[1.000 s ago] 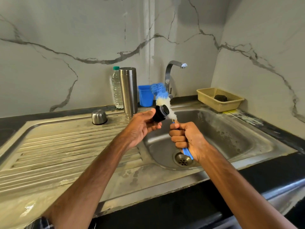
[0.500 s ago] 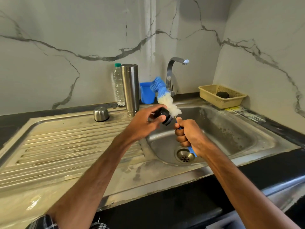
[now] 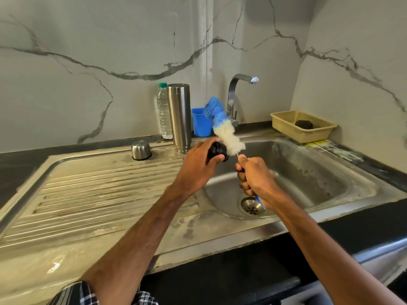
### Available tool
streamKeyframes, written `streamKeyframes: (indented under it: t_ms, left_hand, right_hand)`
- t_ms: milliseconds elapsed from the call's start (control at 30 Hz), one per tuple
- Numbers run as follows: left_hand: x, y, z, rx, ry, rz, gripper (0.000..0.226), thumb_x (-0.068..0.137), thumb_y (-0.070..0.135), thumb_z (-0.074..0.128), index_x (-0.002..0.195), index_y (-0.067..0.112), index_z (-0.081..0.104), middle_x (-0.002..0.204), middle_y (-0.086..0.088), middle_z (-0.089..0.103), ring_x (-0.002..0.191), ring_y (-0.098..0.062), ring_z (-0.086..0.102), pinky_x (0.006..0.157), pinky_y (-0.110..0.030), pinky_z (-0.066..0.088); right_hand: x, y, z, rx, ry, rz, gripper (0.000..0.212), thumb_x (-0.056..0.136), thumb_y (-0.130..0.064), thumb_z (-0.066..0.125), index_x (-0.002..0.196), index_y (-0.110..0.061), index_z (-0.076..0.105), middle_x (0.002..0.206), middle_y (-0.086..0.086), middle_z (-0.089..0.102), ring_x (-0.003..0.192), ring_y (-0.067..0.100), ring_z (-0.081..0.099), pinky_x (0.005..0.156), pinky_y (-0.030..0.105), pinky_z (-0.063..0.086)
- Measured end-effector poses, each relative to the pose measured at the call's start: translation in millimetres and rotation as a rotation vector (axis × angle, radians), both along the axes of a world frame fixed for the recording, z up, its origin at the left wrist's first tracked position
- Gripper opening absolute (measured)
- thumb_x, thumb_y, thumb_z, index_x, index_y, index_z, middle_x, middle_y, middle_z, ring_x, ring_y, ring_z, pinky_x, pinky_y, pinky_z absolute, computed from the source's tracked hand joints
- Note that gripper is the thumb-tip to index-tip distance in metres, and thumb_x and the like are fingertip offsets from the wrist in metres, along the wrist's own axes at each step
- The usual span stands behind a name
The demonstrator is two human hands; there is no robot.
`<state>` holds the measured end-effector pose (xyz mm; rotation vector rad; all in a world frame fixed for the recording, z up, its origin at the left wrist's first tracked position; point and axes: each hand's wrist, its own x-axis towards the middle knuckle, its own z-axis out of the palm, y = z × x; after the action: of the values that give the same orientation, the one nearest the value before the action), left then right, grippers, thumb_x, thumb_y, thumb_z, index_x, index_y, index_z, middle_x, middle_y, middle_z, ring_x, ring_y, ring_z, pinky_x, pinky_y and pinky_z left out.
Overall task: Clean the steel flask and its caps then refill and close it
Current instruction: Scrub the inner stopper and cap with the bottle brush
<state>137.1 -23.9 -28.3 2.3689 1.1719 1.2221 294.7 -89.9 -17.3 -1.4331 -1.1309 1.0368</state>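
Where two bare forearms reach out over the front edge of the stainless steel sink (image 3: pixel 319 172), the right hand (image 3: pixel 255 179) is clenched round the blue handle of a long bottle brush (image 3: pixel 230 137). Its white and blue bristles slant up and away toward the tap. Just to the left, the left hand (image 3: pixel 199 166) curls its fingers round a small round black flask stopper (image 3: pixel 217 150), held above the basin's left edge with the white bristles against it. Under the hands lies the round steel drain (image 3: pixel 251 206). The stained, ribbed steel draining board (image 3: pixel 99 190) stretches off to the left. At its far edge sits a small domed steel cap (image 3: pixel 141 149), and just right of that the tall cylindrical steel flask (image 3: pixel 178 117) stands on end. A clear plastic water bottle with a green lid (image 3: pixel 164 113) stands just beside the flask's left, a blue plastic cup (image 3: pixel 201 125) to its right. Further right rise the curved chrome tap (image 3: pixel 233 95) and a beige plastic basket (image 3: pixel 286 126) holding a dark scrubber (image 3: pixel 304 124).
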Motion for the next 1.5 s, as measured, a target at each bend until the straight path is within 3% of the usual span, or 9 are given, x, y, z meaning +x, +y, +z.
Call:
streamKeyframes:
  t_ms: [67,100,200,367,533,800,1167,1367,1500]
  left_hand:
    - [-6,1,3,-0.078,-0.181,0.049,0.038,0.098,0.033,0.065,0.130,0.015,0.059,0.115,0.004,0.067,0.099,-0.010,0.063,0.087,-0.012,0.049]
    - [-7,1,4,-0.173,-0.280,0.034,0.038,0.097,0.031,0.067,0.130,0.015,0.059,0.114,0.004,0.068,0.096,-0.009,0.066,0.086,-0.012,0.051]
    - [3,-5,6,-0.502,-0.514,-0.167,0.037,0.098,0.019,0.066,0.133,0.011,0.056,0.115,-0.010,0.070,0.094,-0.015,0.074,0.079,-0.027,0.062]
    - [1,-4,7,-0.624,-0.697,-0.211,0.042,0.097,0.013,0.065,0.138,0.007,0.055,0.118,-0.015,0.070,0.103,-0.024,0.073,0.079,-0.029,0.063]
    - [0,-4,7,-0.645,-0.646,-0.277,0.044,0.097,0.013,0.065,0.140,0.013,0.056,0.117,-0.015,0.072,0.107,-0.027,0.072,0.088,-0.038,0.061]
    - [-3,-5,9,-0.686,-0.699,-0.235,0.040,0.098,0.012,0.064,0.138,0.008,0.058,0.113,-0.014,0.073,0.099,-0.024,0.074,0.077,-0.025,0.062]
    - [4,-4,5,-0.646,-0.657,-0.174,0.042,0.096,0.014,0.067,0.136,0.007,0.058,0.106,-0.012,0.075,0.093,-0.025,0.076,0.077,-0.031,0.063]
    - [-2,1,3,-0.613,-0.714,-0.115,0.040,0.094,0.013,0.070,0.132,0.003,0.060,0.111,-0.020,0.073,0.093,-0.026,0.076,0.076,-0.031,0.064]
    - [2,-1,9,-0.655,-0.792,-0.149,0.043,0.093,0.015,0.072,0.132,0.005,0.059,0.103,-0.016,0.077,0.091,-0.029,0.077,0.076,-0.032,0.064]
  right_hand:
    - [-1,-4,-3,-0.012,-0.033,0.008,0.038,0.108,-0.036,0.035,0.077,-0.017,0.049,0.054,-0.004,0.030,0.038,0.008,0.023,0.038,0.017,0.015]
    - [0,-4,-2,-0.002,-0.035,-0.009,0.039,0.108,-0.035,0.035,0.077,-0.017,0.050,0.054,-0.004,0.031,0.038,0.008,0.024,0.038,0.018,0.016]
    - [5,0,5,0.034,0.050,-0.069,0.039,0.109,-0.035,0.034,0.077,-0.017,0.050,0.053,-0.005,0.032,0.039,0.008,0.024,0.037,0.020,0.016]
    - [3,-1,2,-0.037,0.139,0.008,0.041,0.109,-0.035,0.033,0.074,-0.019,0.046,0.050,-0.008,0.029,0.038,0.006,0.020,0.034,0.018,0.015]
    - [3,-1,6,-0.016,0.130,-0.009,0.040,0.109,-0.035,0.033,0.075,-0.019,0.047,0.052,-0.008,0.031,0.039,0.007,0.022,0.034,0.019,0.017]
    - [-3,-3,4,0.005,0.079,-0.010,0.040,0.109,-0.034,0.033,0.075,-0.018,0.046,0.053,-0.006,0.029,0.040,0.008,0.020,0.036,0.018,0.015]
    - [-6,-5,3,0.080,-0.016,-0.027,0.038,0.109,-0.035,0.032,0.082,-0.015,0.048,0.056,-0.003,0.031,0.040,0.008,0.024,0.037,0.020,0.017]
    - [-7,1,-8,0.133,-0.352,-0.033,0.046,0.108,-0.035,0.036,0.069,-0.017,0.052,0.049,-0.009,0.039,0.039,0.008,0.032,0.043,0.025,0.025]
    - [-7,4,-3,0.147,-0.181,-0.078,0.044,0.108,-0.035,0.035,0.074,-0.016,0.055,0.051,-0.007,0.037,0.038,0.006,0.030,0.040,0.024,0.024]
